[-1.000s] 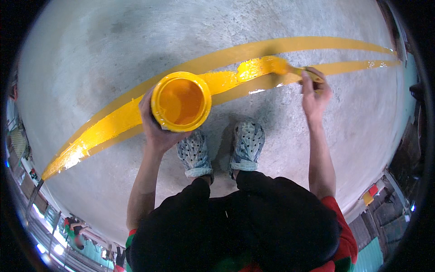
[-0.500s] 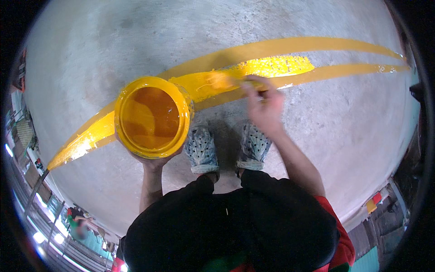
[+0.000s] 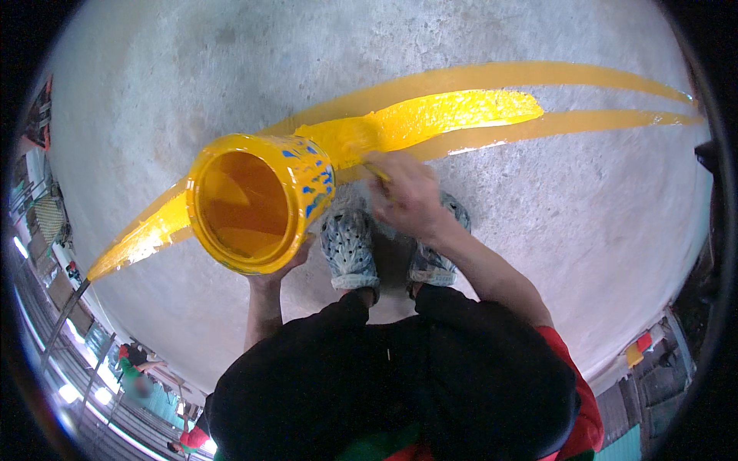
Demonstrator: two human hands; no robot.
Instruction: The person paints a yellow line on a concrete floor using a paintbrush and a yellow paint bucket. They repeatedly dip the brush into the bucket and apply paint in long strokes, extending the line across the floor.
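Observation:
My left hand (image 3: 296, 260) grips a round paint can (image 3: 310, 173) from below, most of its fingers hidden behind it. The can tilts with its open mouth toward me. Yellow paint coats its rim and inside, and blue patches show on its side. My right hand (image 3: 409, 196) is closed on a thin paintbrush (image 3: 377, 170); its handle shows at the fingers and its bristles are hard to make out against the paint. Just beyond that hand runs a wet, glossy yellow stripe (image 3: 461, 114) across the concrete, passing behind the can.
Tan tape-like bands border the stripe, a far one (image 3: 492, 75) and a near one (image 3: 569, 121). My speckled clogs (image 3: 350, 242) stand close to the near band on the grey floor (image 3: 553, 200). Another person (image 3: 134, 376) is at the lower left.
My right hand has drawn left and nearer to me along the stripe. The can has tipped further, showing more of its side. Paint by the brush looks smoother and more filled.

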